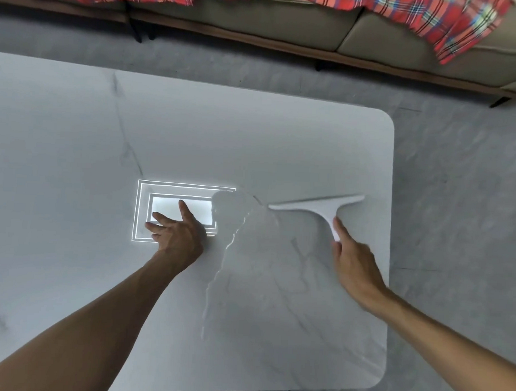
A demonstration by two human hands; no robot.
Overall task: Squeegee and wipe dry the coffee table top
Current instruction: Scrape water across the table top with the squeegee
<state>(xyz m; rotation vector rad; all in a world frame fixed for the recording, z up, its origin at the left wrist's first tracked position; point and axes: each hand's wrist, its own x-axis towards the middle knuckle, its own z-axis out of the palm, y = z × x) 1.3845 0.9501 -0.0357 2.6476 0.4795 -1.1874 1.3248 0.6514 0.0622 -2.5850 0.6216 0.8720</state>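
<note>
Both forearms enter cut off at the frame's lower edge. On the wet marble tabletop (253, 142), the left hand (178, 233) lies flat, fingers spread, holding nothing. The right hand (354, 258) has its grip closed round the handle of the white squeegee (324, 208), hiding the handle's end. The blade lies on the tabletop's right half. Beyond, a sofa (258, 21) and plaid blanket (436, 20) are cropped.

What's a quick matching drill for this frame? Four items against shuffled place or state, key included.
Items:
1. squeegee
2. left hand
3. right hand
4. plaid cloth

Place or state:
A. draped on the sofa, beyond the table
B. fingers spread, resting on the coffee table top
C. holds the squeegee by its narrow end
D. white, blade toward the sofa, on the right part of the table

Pairs: 1-D, 2-B, 3-C, 4-A
</note>
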